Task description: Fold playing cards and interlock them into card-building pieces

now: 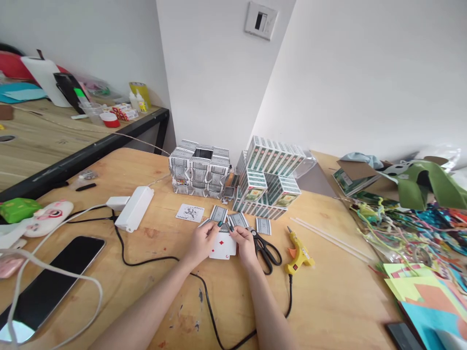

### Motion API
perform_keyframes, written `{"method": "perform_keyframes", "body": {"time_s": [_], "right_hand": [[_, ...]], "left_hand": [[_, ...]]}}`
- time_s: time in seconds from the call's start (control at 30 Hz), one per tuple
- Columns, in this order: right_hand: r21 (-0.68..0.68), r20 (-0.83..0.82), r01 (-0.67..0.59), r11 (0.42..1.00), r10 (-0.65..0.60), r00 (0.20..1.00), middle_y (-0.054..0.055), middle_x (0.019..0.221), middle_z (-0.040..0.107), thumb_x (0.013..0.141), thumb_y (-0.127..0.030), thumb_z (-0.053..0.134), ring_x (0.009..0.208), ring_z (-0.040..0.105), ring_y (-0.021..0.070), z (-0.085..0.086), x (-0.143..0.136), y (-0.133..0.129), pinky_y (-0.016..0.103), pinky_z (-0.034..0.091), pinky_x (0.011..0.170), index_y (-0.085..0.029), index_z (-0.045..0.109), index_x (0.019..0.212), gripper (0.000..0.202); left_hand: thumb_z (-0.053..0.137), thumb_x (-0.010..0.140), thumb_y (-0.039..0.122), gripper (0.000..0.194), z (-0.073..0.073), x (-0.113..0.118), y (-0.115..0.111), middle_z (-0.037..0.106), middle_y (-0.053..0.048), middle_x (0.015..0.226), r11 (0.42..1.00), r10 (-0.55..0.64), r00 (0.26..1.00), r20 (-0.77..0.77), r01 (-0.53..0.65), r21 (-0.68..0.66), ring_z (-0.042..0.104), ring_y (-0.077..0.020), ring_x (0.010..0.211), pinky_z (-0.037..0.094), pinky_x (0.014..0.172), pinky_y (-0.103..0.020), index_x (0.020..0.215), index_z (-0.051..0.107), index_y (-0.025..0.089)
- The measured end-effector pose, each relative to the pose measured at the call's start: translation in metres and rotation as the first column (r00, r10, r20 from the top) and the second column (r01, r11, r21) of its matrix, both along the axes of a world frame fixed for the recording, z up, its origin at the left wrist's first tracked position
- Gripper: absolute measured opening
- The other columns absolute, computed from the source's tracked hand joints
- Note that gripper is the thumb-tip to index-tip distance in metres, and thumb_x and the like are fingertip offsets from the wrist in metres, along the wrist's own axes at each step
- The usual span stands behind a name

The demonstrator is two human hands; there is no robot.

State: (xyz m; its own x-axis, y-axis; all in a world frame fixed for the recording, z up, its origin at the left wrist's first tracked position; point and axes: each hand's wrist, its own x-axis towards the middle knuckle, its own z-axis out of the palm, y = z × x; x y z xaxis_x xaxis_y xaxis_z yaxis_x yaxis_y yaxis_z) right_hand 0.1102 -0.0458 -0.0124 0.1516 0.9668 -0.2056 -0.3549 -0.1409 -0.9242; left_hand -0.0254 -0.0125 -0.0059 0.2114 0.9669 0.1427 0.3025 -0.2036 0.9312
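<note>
- Playing-card structure (pixel 200 171): stood joined near the bench's (pixel 328 301) back edge.
- Loose card (pixel 190 213): lay flat, unattached.
- Left hand (pixel 201 240), right hand (pixel 245 241): both pinched playing cards (pixel 221 247).

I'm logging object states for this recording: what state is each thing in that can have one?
Left hand: pinching playing cards.
Right hand: pinching them opposite.
Playing cards: held, red-diamond face showing.
Scissors: lying flat; blades mostly hidden.
Glue gun: on its side, cord attached; heat can't be told.
Smartphone: face up, screen dark.
Card-covered structure: standing, dark opening on top.
Card boxes: stacked.
</note>
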Motion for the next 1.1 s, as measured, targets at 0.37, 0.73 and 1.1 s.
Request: {"method": "perform_keyframes", "body": {"time_s": [0.37, 0.73, 1.1], "right_hand": [[0.058, 0.136, -0.038, 0.998, 0.03, 0.99, -0.004, 0.053, 0.047, 0.068, -0.046, 0.063, 0.045, 0.036, 0.0077, 0.0, 0.002, 0.002, 0.02, 0.027, 0.043, -0.017, 0.057, 0.065, 0.03], [-0.038, -0.046, -0.147, 0.988, 0.145, 0.988, -0.003, 0.055, 0.05, 0.061, -0.045, 0.069, 0.047, 0.043, 0.0087, -0.006, 0.005, 0.007, 0.021, 0.035, 0.046, -0.017, 0.058, 0.066, 0.03], [-0.116, -0.095, -0.348, 0.93, 0.338, 0.936, 0.002, 0.065, 0.063, 0.055, -0.039, 0.075, 0.057, 0.057, 0.0149, 0.004, 0.015, 0.009, 0.031, 0.047, 0.06, -0.013, 0.066, 0.072, 0.032]], "left_hand": [[0.04, 0.082, 0.038, 0.033, -0.003, -0.001, 0.002, 0.043, 0.004, 0.049, 0.996, 0.063, 0.993, -0.102, -0.056, 0.066, 0.04, -0.0091, 0.046, 0.029, 0.046, -0.02, 0.057, 0.045, 0.017], [0.04, 0.083, 0.033, 0.029, -0.007, -0.003, 0.004, 0.048, 0.003, 0.051, 0.977, 0.096, 0.981, -0.168, -0.06, 0.206, 0.045, -0.0102, 0.05, 0.031, 0.048, -0.02, 0.06, 0.046, 0.017], [0.04, 0.083, 0.032, 0.027, -0.006, -0.01, 0.007, 0.051, 0.002, 0.053, 0.977, 0.019, 0.973, -0.231, 0.031, 0.211, 0.046, -0.0104, 0.051, 0.032, 0.049, -0.02, 0.063, 0.051, 0.018]]}}
